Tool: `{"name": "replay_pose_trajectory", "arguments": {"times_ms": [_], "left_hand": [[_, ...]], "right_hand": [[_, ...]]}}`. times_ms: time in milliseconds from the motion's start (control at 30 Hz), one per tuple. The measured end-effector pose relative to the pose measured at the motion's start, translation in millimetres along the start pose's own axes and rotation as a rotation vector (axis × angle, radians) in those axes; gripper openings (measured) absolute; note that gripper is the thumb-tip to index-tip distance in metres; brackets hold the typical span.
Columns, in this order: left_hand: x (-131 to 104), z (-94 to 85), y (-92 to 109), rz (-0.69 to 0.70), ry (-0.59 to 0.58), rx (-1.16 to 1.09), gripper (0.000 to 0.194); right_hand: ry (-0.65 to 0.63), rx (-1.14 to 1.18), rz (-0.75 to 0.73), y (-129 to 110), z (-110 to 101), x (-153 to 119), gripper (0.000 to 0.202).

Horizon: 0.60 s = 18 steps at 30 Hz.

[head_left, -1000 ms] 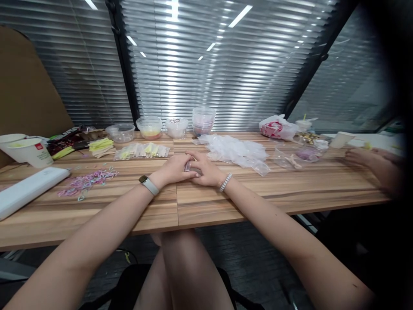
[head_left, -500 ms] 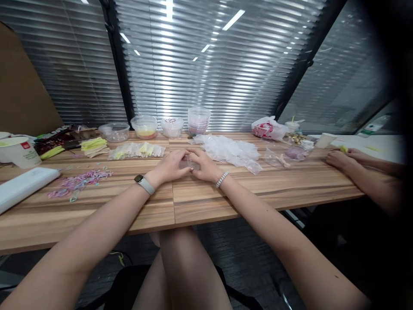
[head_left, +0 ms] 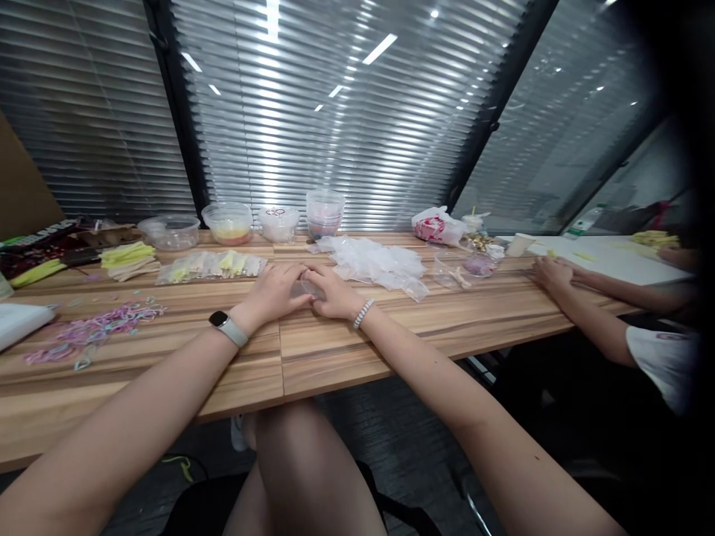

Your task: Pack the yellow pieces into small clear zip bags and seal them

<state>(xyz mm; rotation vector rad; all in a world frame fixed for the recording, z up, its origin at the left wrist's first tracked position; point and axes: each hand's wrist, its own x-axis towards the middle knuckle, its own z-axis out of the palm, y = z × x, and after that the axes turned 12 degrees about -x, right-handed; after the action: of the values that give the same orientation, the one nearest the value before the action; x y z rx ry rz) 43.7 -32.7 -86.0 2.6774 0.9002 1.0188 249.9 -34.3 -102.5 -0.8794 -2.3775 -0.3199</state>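
My left hand (head_left: 278, 292) and my right hand (head_left: 334, 290) meet over the table, fingertips nearly touching. Between them is a small clear plastic bag (head_left: 307, 286), pinched by the fingers of both hands and partly hidden by them. Just right of my hands lies a loose pile of clear plastic bags (head_left: 380, 262). Behind my left hand are several filled bags (head_left: 215, 266) with yellow pieces inside, laid in a row. Farther left, small pastel loops (head_left: 103, 327) are scattered on the wood.
Along the back stand a clear tub (head_left: 173, 232), a tub with yellow contents (head_left: 228, 223), a white-filled tub (head_left: 279, 223) and stacked tubs (head_left: 325, 212). Yellow strips (head_left: 128, 257) lie at left. A red-and-white bag (head_left: 439, 225) sits at back right. Another person's hands (head_left: 554, 272) work at right.
The view has turned to the right, so the scene has shifted left and more of the people at right shows. My hands keep the same grip on the plastic bag.
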Motion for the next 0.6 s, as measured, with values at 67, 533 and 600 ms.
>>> {"name": "replay_pose_trajectory", "arguments": {"times_ms": [67, 533, 600], "left_hand": [[0.0, 0.5, -3.4, 0.005, 0.003, 0.019, 0.044], [-4.0, 6.7, -35.1, -0.08, 0.018, 0.154, 0.041], [-4.3, 9.4, -38.1, -0.077, 0.009, 0.15, 0.046]], "right_hand": [[0.024, -0.02, -0.002, 3.6, 0.7, -0.5, 0.05], [0.334, -0.039, 0.213, 52.8, -29.3, -7.2, 0.041], [0.449, 0.002, 0.317, 70.7, -41.2, -14.2, 0.038]]}}
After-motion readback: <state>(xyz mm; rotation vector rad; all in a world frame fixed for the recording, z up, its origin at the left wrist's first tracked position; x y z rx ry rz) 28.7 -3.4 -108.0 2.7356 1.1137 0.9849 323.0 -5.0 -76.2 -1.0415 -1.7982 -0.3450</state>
